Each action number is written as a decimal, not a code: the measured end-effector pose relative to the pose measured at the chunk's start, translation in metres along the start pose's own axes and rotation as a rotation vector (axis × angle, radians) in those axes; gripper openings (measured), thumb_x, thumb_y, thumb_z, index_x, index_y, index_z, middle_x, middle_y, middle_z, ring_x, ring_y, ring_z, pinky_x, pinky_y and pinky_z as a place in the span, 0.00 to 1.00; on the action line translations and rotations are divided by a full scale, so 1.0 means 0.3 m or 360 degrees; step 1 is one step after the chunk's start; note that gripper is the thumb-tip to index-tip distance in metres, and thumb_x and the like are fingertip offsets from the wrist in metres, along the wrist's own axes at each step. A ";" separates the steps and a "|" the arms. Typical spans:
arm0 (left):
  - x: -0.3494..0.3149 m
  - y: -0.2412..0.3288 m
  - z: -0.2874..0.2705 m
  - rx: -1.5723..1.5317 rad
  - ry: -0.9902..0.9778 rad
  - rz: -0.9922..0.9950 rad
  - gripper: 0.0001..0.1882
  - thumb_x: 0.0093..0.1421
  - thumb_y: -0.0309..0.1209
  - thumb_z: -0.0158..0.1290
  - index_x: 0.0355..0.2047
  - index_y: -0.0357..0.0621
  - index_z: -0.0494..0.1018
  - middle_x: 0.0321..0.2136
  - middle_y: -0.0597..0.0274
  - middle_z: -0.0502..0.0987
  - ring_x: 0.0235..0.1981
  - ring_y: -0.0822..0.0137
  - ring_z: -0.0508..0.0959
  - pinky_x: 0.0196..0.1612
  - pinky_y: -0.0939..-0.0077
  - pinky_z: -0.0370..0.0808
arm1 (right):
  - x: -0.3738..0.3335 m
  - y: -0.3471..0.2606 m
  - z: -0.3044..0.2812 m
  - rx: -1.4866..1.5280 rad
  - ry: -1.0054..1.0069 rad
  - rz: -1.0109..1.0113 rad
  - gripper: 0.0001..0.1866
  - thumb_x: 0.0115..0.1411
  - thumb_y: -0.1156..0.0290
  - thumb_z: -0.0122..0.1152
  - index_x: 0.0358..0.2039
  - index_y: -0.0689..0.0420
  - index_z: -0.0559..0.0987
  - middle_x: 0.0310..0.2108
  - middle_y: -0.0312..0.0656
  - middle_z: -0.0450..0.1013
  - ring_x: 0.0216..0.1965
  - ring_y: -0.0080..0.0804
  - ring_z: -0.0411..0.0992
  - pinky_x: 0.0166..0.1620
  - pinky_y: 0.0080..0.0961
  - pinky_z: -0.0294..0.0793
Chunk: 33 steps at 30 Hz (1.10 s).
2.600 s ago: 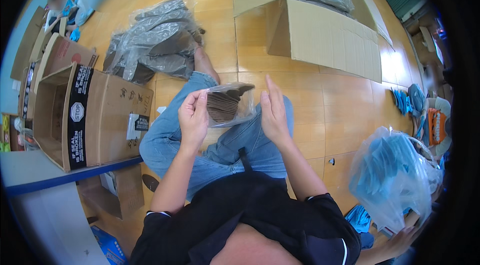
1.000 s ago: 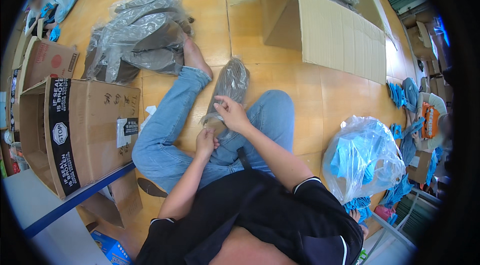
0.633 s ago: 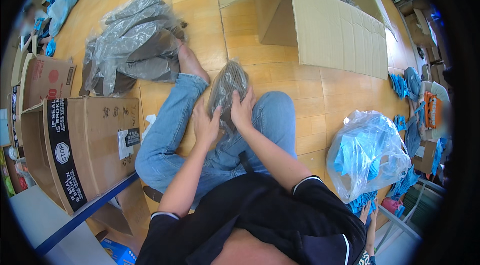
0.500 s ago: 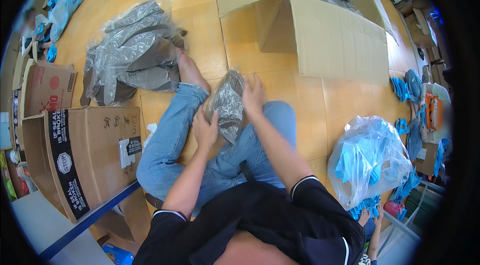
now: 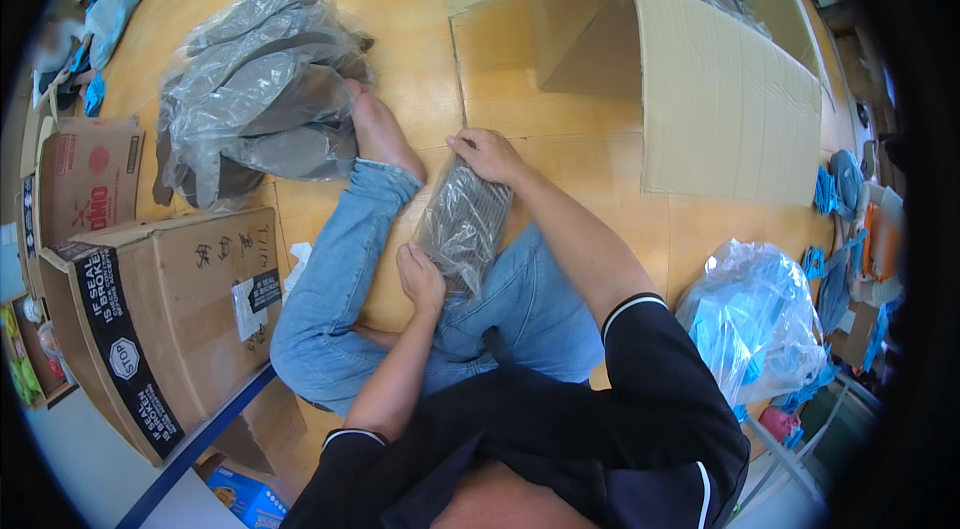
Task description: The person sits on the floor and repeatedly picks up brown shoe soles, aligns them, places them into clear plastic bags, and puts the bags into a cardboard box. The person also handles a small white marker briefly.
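Between my hands is a clear plastic bag (image 5: 466, 224) holding dark grey-brown, ribbed contents whose exact kind I cannot make out. It lies tilted over my bent right leg and the floor. My right hand (image 5: 488, 157) is closed on the bag's far end, fingers curled over the edge. At its near left corner my left hand (image 5: 422, 276) grips the plastic, fingertips bent against it. Past my bare foot, to the far left, lies a heap of similar grey-brown pieces in clear plastic (image 5: 270, 94).
An open cardboard box (image 5: 730, 99) at the far right holds more plastic-wrapped grey pieces. Another carton (image 5: 185, 299) with black tape stands at my left, beside a blue bar. A clear bag of blue pieces (image 5: 750, 319) sits at my right. Another person is at the far left edge.
My right hand has moved from the bag's right side to its far end and closed there. My left hand has slid toward the near corner. The bag now looks flatter and wider.
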State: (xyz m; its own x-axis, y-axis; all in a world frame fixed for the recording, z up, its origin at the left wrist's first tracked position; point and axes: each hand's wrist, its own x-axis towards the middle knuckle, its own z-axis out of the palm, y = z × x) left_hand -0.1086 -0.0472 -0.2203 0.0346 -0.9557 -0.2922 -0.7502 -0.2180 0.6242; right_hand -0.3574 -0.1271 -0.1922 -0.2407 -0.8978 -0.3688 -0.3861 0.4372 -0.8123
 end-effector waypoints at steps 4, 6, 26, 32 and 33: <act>-0.001 0.026 -0.091 0.0432 -0.0093 0.0167 0.19 0.68 0.41 0.39 0.43 0.37 0.71 0.41 0.46 0.73 0.45 0.45 0.70 0.48 0.58 0.66 | -0.058 -0.047 -0.014 0.0217 0.0836 0.0177 0.27 0.64 0.51 0.49 0.54 0.60 0.71 0.53 0.57 0.67 0.56 0.53 0.64 0.60 0.38 0.61; 0.001 0.034 -0.158 0.0310 -0.0144 0.0366 0.21 0.67 0.42 0.43 0.50 0.37 0.69 0.46 0.44 0.71 0.50 0.46 0.68 0.53 0.57 0.64 | -0.164 -0.056 0.004 0.0398 0.1145 0.0183 0.33 0.65 0.53 0.50 0.61 0.66 0.60 0.61 0.62 0.55 0.62 0.58 0.54 0.64 0.40 0.53; -0.051 0.253 -0.291 -0.0066 -0.0545 0.0886 0.22 0.65 0.38 0.46 0.56 0.40 0.68 0.52 0.41 0.69 0.55 0.44 0.68 0.59 0.60 0.63 | -0.383 -0.049 0.239 0.2409 0.0215 0.0841 0.43 0.61 0.32 0.38 0.66 0.53 0.58 0.63 0.47 0.60 0.62 0.43 0.60 0.62 0.44 0.60; -0.284 0.362 -0.496 0.0496 0.0098 0.1468 0.28 0.58 0.35 0.56 0.58 0.42 0.66 0.56 0.46 0.66 0.57 0.48 0.66 0.60 0.58 0.62 | -0.504 -0.179 0.202 0.2863 -0.0215 0.0307 0.39 0.64 0.34 0.33 0.62 0.53 0.65 0.58 0.44 0.67 0.59 0.41 0.65 0.60 0.45 0.64; -0.304 0.358 -0.496 0.0066 0.0073 0.1285 0.29 0.58 0.36 0.56 0.59 0.42 0.64 0.56 0.48 0.66 0.57 0.49 0.66 0.61 0.60 0.61 | -0.520 -0.199 0.195 0.2910 -0.0212 0.0216 0.38 0.65 0.35 0.32 0.62 0.53 0.65 0.58 0.43 0.67 0.59 0.40 0.65 0.60 0.45 0.63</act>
State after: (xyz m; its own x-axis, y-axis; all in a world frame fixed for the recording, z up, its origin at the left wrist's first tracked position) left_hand -0.0941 -0.0130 -0.0187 -0.5018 -0.8225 0.2678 -0.5793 0.5495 0.6020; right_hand -0.2447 -0.0164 -0.1126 -0.0847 -0.9030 -0.4212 0.9868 -0.0174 -0.1610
